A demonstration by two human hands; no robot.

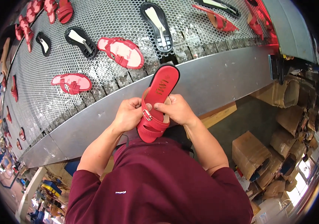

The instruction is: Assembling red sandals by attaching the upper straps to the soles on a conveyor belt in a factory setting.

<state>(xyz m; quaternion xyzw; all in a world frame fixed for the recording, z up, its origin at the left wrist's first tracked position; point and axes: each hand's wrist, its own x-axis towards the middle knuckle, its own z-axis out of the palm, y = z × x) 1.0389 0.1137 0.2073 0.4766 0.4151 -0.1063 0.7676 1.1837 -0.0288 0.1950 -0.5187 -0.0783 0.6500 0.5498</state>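
Note:
Between my two hands, in front of my chest, is a red slide sandal (162,87) with crossed straps, a small metal buckle and a dark sole edge. Its heel points away from me and its toe toward my body. My left hand (129,114) grips the strap side, thumb pressed onto the insole. From the other side my right hand (176,109) clasps it, the thumb also on the insole. Beyond the sandal, a black outsole (157,28) with a pale inner strip lies on the perforated conveyor (107,20), with a red sandal upper (121,53) to its left.
A metal rail (219,72) edges the conveyor between it and me. More red uppers (71,83) and black outsoles (81,42) are spread over the mesh. At right, a grey machine housing (290,28) glows red at its opening; cardboard boxes (250,153) are piled below.

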